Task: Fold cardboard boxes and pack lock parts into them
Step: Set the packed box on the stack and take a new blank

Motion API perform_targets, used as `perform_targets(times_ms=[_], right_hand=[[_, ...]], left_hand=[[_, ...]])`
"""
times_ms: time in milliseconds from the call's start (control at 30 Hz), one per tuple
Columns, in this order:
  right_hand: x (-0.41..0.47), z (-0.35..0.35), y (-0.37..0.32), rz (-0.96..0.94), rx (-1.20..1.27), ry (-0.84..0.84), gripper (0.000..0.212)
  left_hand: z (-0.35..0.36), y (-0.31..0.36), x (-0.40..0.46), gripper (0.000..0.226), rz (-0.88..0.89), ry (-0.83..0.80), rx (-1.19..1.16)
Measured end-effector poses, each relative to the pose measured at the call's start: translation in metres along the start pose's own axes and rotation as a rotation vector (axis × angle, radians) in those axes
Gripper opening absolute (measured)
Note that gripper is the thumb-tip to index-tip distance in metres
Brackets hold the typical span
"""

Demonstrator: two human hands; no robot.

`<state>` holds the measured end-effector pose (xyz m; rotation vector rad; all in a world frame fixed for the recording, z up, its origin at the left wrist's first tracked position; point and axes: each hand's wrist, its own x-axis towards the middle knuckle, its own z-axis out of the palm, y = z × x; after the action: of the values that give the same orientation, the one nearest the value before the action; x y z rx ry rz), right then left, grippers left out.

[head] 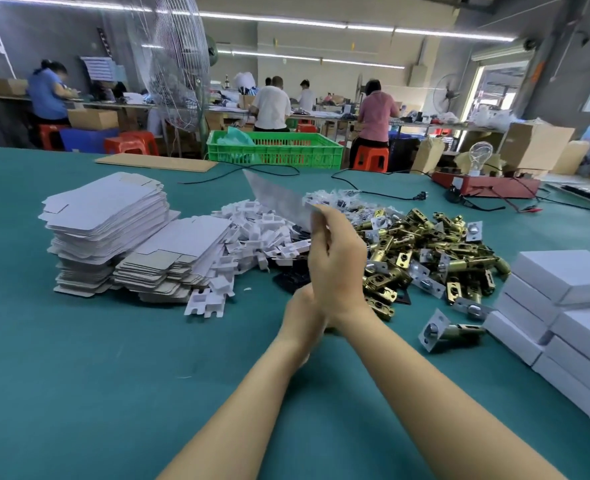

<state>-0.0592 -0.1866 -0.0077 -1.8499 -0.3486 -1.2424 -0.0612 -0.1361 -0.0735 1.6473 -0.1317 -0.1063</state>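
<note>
My right hand [335,261] is raised over the middle of the green table [96,358] and grips a flat grey-white box blank [276,199], which tilts up and away to the left. My left hand [300,310] sits just below and behind it; its fingers are hidden. Stacks of flat blanks [106,220] lie at the left, with a pile of white plastic inserts [252,233] beside them. Right of my hands is a heap of brass latches [425,251], and one latch [449,330] lies apart. Closed white boxes [563,306] are stacked at the right edge.
Black plates [291,280] lie under my hands and small clear bags [331,197] behind them. At the table's far side are a cardboard sheet [155,162], a green crate [276,150], cables, and a red device with a bulb [487,183]. People work at benches beyond.
</note>
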Motion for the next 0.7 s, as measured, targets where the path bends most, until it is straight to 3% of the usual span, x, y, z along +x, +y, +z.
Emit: perform_targets(times_ms=[100, 200, 333, 400, 433, 567, 700], right_hand=[[-0.005, -0.051, 0.021, 0.013, -0.061, 0.030, 0.016], [-0.019, -0.084, 0.040, 0.050, -0.087, 0.009, 0.022], [-0.042, -0.103, 0.060, 0.067, -0.173, -0.053, 0.028], [-0.046, -0.105, 0.067, 0.116, -0.164, -0.108, 0.028], [-0.047, -0.105, 0.067, 0.165, -0.143, -0.139, 0.028], [-0.051, -0.102, 0.065, 0.298, -0.033, -0.265, 0.034], [-0.052, -0.096, 0.059, 0.651, 0.376, -0.316, 0.036]], left_hand=[[0.005, 0.003, 0.006, 0.031, -0.097, -0.039, -0.233], [0.007, 0.009, 0.010, 0.036, -0.189, 0.023, -0.434], [-0.001, 0.009, 0.010, 0.053, -0.269, -0.002, -0.555], [0.000, 0.010, 0.008, 0.037, -0.247, -0.021, -0.572], [0.000, 0.010, 0.007, 0.028, -0.215, -0.033, -0.557], [-0.002, 0.004, 0.005, 0.043, -0.106, -0.069, -0.474], [-0.004, 0.004, 0.007, 0.036, -0.051, -0.007, -0.522]])
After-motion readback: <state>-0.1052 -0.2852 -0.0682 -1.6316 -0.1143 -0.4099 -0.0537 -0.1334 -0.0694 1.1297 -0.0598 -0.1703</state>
